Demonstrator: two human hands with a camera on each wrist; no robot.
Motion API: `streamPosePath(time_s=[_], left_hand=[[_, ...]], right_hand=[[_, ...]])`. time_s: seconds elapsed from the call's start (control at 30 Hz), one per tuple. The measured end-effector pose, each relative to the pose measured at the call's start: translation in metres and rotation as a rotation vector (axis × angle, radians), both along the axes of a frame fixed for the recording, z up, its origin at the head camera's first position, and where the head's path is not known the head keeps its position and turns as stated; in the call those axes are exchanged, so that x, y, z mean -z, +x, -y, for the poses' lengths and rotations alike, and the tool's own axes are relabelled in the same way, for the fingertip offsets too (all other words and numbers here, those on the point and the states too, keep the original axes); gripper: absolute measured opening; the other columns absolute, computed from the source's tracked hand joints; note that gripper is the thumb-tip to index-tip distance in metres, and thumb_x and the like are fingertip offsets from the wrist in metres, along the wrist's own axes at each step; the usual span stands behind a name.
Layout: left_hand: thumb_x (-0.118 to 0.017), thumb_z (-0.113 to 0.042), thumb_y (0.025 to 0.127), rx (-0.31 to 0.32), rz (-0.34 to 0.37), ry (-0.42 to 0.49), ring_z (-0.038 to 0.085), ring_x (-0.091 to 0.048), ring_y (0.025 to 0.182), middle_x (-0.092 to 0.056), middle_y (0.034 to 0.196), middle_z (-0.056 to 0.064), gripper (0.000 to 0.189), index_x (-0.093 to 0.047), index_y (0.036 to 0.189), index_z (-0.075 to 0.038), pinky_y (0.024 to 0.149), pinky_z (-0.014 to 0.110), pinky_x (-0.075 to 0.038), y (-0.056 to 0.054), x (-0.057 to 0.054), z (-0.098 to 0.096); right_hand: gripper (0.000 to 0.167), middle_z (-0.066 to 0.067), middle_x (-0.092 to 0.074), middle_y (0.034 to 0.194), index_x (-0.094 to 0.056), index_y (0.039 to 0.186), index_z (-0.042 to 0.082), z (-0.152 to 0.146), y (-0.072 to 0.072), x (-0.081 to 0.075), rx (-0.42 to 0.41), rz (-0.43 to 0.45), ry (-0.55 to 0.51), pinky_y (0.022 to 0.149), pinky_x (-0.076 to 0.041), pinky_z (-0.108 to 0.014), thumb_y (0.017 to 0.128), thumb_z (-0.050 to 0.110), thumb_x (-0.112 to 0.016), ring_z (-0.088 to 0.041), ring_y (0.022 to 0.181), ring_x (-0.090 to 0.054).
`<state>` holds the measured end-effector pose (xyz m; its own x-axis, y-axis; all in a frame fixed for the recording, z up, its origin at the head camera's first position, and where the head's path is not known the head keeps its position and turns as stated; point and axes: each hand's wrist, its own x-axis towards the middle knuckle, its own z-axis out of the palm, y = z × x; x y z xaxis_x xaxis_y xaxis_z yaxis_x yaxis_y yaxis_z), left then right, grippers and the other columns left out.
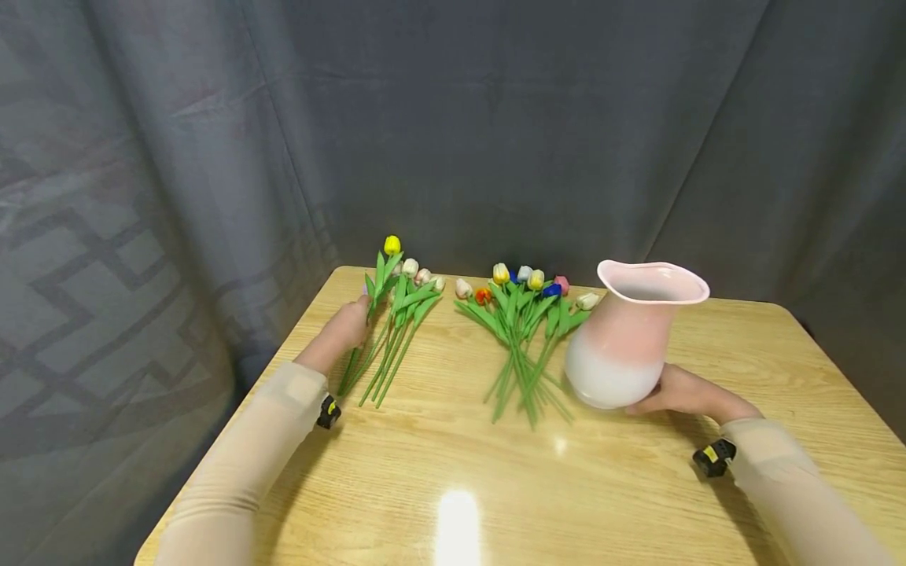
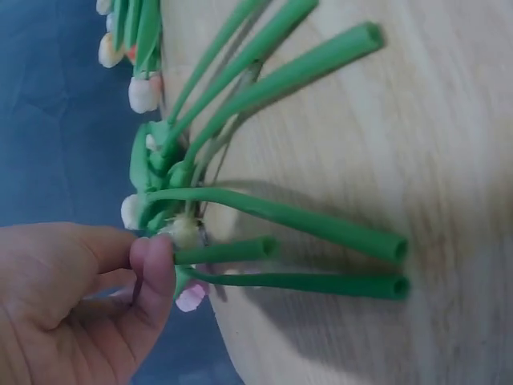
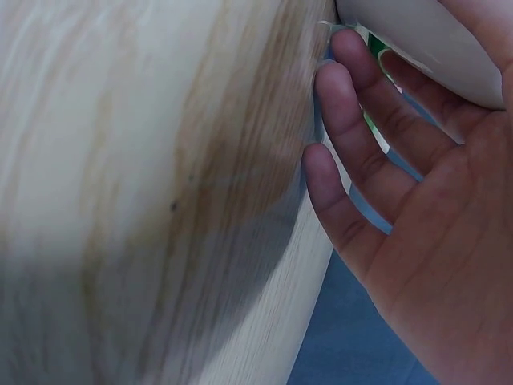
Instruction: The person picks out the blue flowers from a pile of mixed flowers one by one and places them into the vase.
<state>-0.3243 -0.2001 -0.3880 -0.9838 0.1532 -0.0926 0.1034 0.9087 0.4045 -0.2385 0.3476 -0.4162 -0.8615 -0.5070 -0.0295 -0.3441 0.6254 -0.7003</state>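
At the table's left, my left hand (image 1: 349, 324) pinches a tulip stem (image 2: 228, 253) between thumb and fingertips. A yellow tulip (image 1: 392, 244) rises just above that hand in the head view. Several pale tulips (image 1: 410, 268) lie beside it, stems toward me. A pink-and-white vase (image 1: 630, 334) with a wavy rim stands at right. My right hand (image 1: 683, 391) holds its lower side near the base, the thumb on one side and loosely curved fingers on the other. The vase hides most of those fingers (image 3: 373, 168) in the head view.
Left of the vase, a second bunch of tulips (image 1: 524, 314) in several colours lies with crossed stems. Everything rests on a light wooden table (image 1: 368, 487). A grey curtain (image 1: 488, 141) hangs behind the table and along its left side.
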Motion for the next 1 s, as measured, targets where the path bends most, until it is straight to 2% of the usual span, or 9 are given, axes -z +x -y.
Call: streamPosePath(time_s=[0.13,0.27,0.4,0.53,0.67,0.8,0.9,1.0], left_hand=[[-0.052,0.012,0.090,0.016,0.021,-0.050,0.017,-0.060,0.054,-0.062,0.108,0.031,0.064,-0.025,0.148,0.003,0.057,0.029,-0.051,-0.002,0.003,-0.002],[-0.050,0.012,0.091,0.022,0.033,-0.061,0.015,-0.057,0.050,-0.065,0.091,0.021,0.058,-0.032,0.146,0.002,0.051,0.026,-0.047,-0.003,0.008,-0.003],[-0.049,0.010,0.092,0.026,0.020,-0.079,0.013,-0.057,0.046,-0.066,0.087,0.022,0.054,-0.035,0.144,0.004,0.047,0.024,-0.047,-0.003,0.011,-0.005],[-0.052,0.009,0.089,0.042,0.008,-0.156,0.015,-0.061,0.046,-0.067,0.082,0.024,0.038,-0.050,0.127,0.011,0.045,0.023,-0.048,-0.005,0.009,-0.007],[-0.054,0.008,0.089,0.038,0.003,-0.234,0.023,-0.066,0.060,-0.069,0.082,0.023,0.022,-0.060,0.109,0.014,0.052,0.027,-0.051,-0.006,-0.004,-0.013],[-0.049,0.002,0.095,-0.003,-0.051,-0.271,0.028,-0.065,0.075,-0.068,0.094,0.022,0.022,-0.062,0.111,0.008,0.059,0.035,-0.050,-0.006,-0.023,-0.026],[-0.049,-0.004,0.094,-0.030,-0.077,-0.229,0.027,-0.061,0.080,-0.065,0.100,0.018,0.021,-0.063,0.109,0.000,0.061,0.036,-0.045,-0.007,-0.036,-0.043],[-0.053,-0.008,0.093,-0.016,-0.082,-0.125,0.025,-0.060,0.086,-0.065,0.113,0.014,0.024,-0.065,0.113,-0.005,0.067,0.035,-0.046,-0.007,-0.048,-0.067]], right_hand=[[0.069,-0.019,-0.059,0.119,-0.045,0.129,-0.007,0.000,0.001,0.000,0.004,0.002,-0.001,0.081,-0.049,-0.021,0.077,0.017,-0.082,0.001,0.094,-0.054],[0.069,-0.020,-0.059,0.120,-0.045,0.130,-0.007,0.000,0.001,0.001,0.005,0.000,-0.006,0.082,-0.049,-0.021,0.077,0.017,-0.082,0.001,0.095,-0.054],[0.070,-0.021,-0.059,0.121,-0.044,0.130,-0.008,-0.001,0.002,0.001,0.008,-0.002,-0.003,0.083,-0.048,-0.021,0.076,0.017,-0.082,0.001,0.096,-0.054],[0.072,-0.020,-0.058,0.122,-0.043,0.131,-0.007,0.000,0.001,0.000,0.005,-0.002,0.003,0.084,-0.048,-0.020,0.076,0.018,-0.082,0.001,0.098,-0.053],[0.071,-0.020,-0.059,0.121,-0.044,0.131,-0.006,0.001,0.000,0.000,0.007,0.001,0.002,0.084,-0.048,-0.020,0.076,0.018,-0.082,0.001,0.097,-0.054],[0.070,-0.018,-0.060,0.120,-0.046,0.130,-0.006,0.000,-0.001,0.000,0.021,-0.005,0.021,0.084,-0.048,-0.021,0.076,0.019,-0.083,0.001,0.096,-0.054],[0.070,-0.018,-0.061,0.119,-0.047,0.129,-0.006,0.000,0.000,-0.001,0.029,-0.011,0.037,0.084,-0.048,-0.021,0.075,0.019,-0.083,0.001,0.096,-0.054],[0.070,-0.017,-0.061,0.119,-0.047,0.129,-0.006,0.000,0.000,-0.001,0.034,-0.008,0.044,0.084,-0.048,-0.021,0.075,0.020,-0.083,0.001,0.096,-0.054]])
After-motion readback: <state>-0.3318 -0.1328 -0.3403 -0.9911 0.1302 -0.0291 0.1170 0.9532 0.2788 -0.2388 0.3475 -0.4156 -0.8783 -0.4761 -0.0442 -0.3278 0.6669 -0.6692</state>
